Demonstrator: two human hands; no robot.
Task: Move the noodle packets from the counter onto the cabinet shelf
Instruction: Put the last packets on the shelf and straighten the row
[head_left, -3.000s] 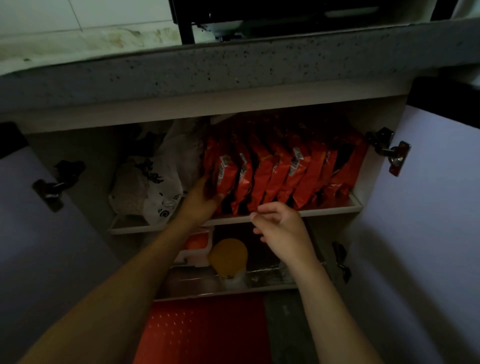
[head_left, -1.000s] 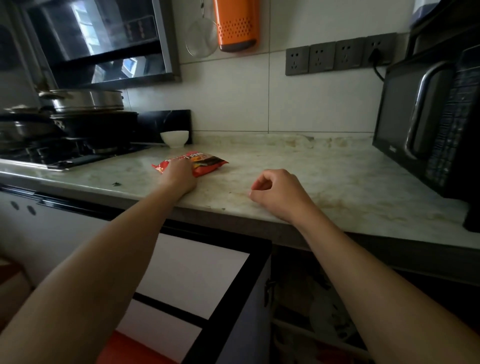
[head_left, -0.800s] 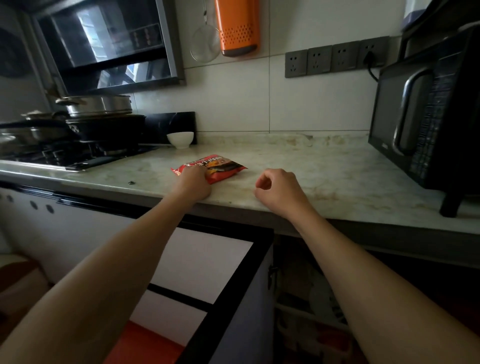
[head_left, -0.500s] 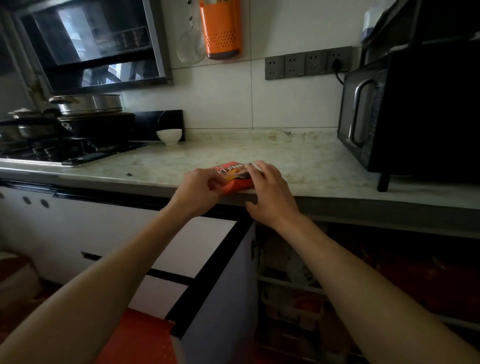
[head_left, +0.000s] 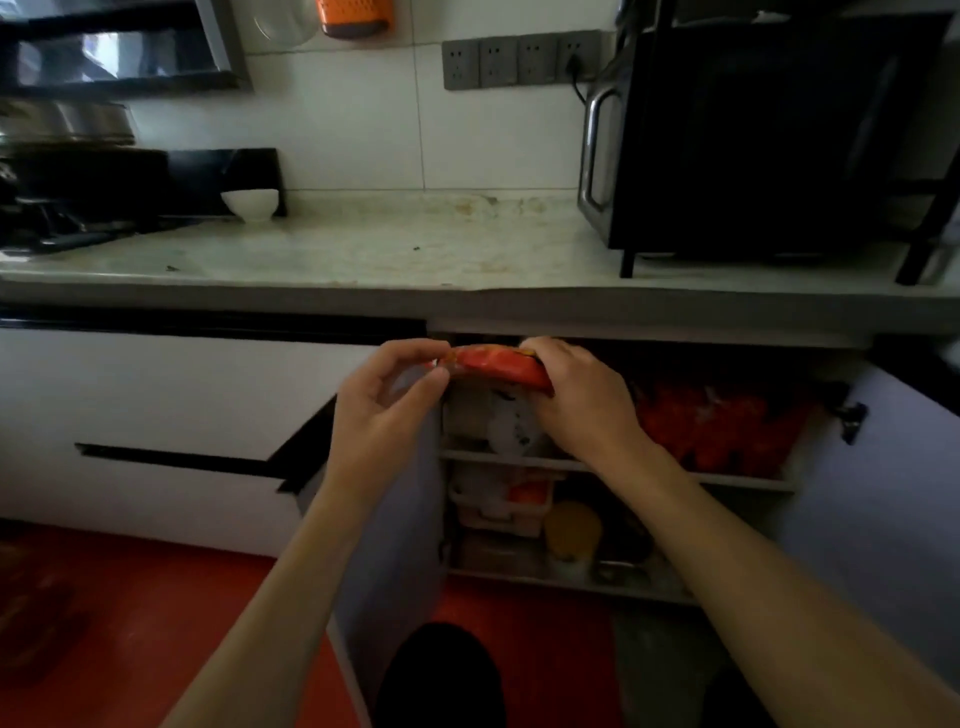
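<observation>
The noodle packet (head_left: 493, 365) has been lifted off the surface (head_left: 395, 249) and is held flat, crosswise, pinched between the left hand (head_left: 382, 410) and right hand (head_left: 576, 395); the cabinet shelf (head_left: 613, 470), seemingly nearly full, lies below-right.

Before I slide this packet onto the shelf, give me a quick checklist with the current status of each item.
1. Noodle packet held by both hands, left hand and right hand: ok.
2. Cabinet doors open: ok.
3. Shelf visible ahead: ok.
4. Free slot beside the stored packets: cannot tell, dark and blurred.
5. White bag on the shelf's left, behind the held packet, may block: cannot tell.
6. Counter shows no other packets: ok.
</observation>
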